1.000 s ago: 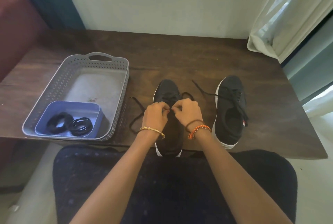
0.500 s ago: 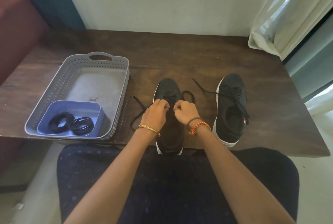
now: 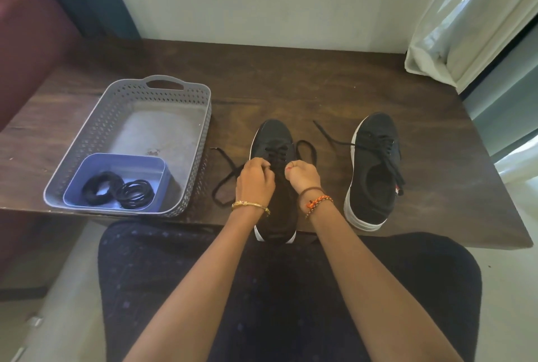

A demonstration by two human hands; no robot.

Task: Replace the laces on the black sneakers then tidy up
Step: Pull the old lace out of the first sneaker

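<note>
Two black sneakers with white soles stand on the dark wooden table (image 3: pixel 320 91). The left sneaker (image 3: pixel 272 140) sits at the near edge, its heel over the edge. My left hand (image 3: pixel 254 182) and my right hand (image 3: pixel 302 176) are over its middle, each pinching its black lace (image 3: pixel 225 184), whose loose ends trail left and loop right on the table. The right sneaker (image 3: pixel 374 169) stands apart, loosely laced, one lace end lying on the table toward the left. A blue tub (image 3: pixel 119 163) holds coiled black laces (image 3: pixel 116 192).
A grey perforated basket (image 3: pixel 116 117) stands at the table's left and holds the blue tub. A white curtain (image 3: pixel 465 18) hangs at the right back corner. A dark red seat (image 3: pixel 26 41) is at the far left. My lap lies below the near edge.
My hands have drawn slightly apart over the left sneaker, and the lace loop on the right has shifted. The right sneaker and the basket have not moved.
</note>
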